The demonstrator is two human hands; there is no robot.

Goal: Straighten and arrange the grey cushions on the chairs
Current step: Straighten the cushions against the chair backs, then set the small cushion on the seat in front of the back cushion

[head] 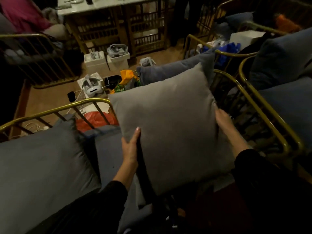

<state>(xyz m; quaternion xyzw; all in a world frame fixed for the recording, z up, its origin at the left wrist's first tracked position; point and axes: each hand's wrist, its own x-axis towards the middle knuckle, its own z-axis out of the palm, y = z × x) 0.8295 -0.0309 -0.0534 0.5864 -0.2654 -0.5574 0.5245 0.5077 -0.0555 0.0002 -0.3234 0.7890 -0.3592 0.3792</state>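
A light grey square cushion (168, 125) stands tilted between my hands over a chair seat. My left hand (130, 146) grips its left edge, thumb on the front. My right hand (223, 120) holds its right edge, fingers partly hidden behind it. A darker grey cushion (42, 166) lies at the lower left against a brass chair rail (50, 111). A blue-grey cushion (175, 70) leans behind the held one. Another dark cushion (285, 54) rests on the chair at the right.
Brass-framed chairs (263, 107) stand close on the right and left. On the floor beyond lie white boxes (108, 63), a headset (92, 86), cables and coloured bags (98, 119). A wooden table (118, 22) stands at the back. A person in pink (23, 16) sits far left.
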